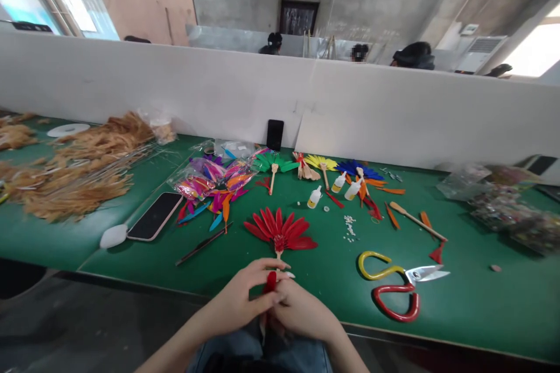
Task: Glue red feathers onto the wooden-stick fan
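Observation:
My left hand [243,296] and my right hand [303,308] meet at the front edge of the green table, over my lap. A red feather [270,281] shows upright between them. The left thumb and fingers close around it, with the longer fingers lying over the back of my right hand. The right hand is curled against the feather's lower part, its fingertips mostly hidden. Just beyond the hands lies a fan of red feathers [280,227] on a wooden handle, spread flat on the table.
Scissors [411,277] lie open at right, tweezers [203,245] at left. Behind are small glue bottles [314,197], white beads [349,227], a green feather fan [274,164] and bagged coloured feathers [219,175]. A phone [155,217] and brown fibres [83,169] occupy the left; a white partition [210,87] stands behind.

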`<move>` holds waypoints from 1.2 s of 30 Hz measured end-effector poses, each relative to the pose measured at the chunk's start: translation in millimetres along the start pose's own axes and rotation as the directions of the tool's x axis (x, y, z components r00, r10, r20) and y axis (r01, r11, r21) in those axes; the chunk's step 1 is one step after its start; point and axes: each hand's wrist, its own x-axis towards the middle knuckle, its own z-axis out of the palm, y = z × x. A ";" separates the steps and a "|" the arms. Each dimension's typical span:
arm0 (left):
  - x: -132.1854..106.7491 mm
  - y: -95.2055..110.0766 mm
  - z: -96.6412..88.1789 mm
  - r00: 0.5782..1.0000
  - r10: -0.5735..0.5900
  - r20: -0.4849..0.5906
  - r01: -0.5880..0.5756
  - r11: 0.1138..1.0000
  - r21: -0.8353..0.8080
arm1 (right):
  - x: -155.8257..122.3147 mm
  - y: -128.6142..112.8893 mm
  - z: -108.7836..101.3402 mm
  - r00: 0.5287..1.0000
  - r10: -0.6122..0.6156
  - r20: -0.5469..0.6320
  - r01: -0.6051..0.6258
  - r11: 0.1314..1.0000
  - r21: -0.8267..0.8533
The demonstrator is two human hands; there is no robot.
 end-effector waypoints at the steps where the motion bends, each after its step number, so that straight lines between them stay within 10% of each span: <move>1: 2.2 0.2 3.9 1.000 -0.016 -0.009 0.016 1.000 -0.016 | 1.5 0.5 2.7 1.000 0.000 -0.007 0.000 0.999 0.032; 8: 12.8 -1.1 -5.0 0.985 -0.043 -0.170 0.049 0.998 0.028 | -0.2 14.0 -1.5 0.996 0.026 -0.088 -0.016 0.993 0.116; 23: 77.9 -31.6 -59.6 0.951 -0.270 -0.153 0.287 0.952 0.107 | -20.8 48.1 -8.9 0.916 0.097 -0.389 -0.023 0.981 0.192; 36: 114.7 -58.5 -49.4 0.947 -0.237 -0.216 0.274 0.948 0.162 | -22.3 66.7 -11.6 0.892 0.165 -0.420 -0.036 0.954 0.298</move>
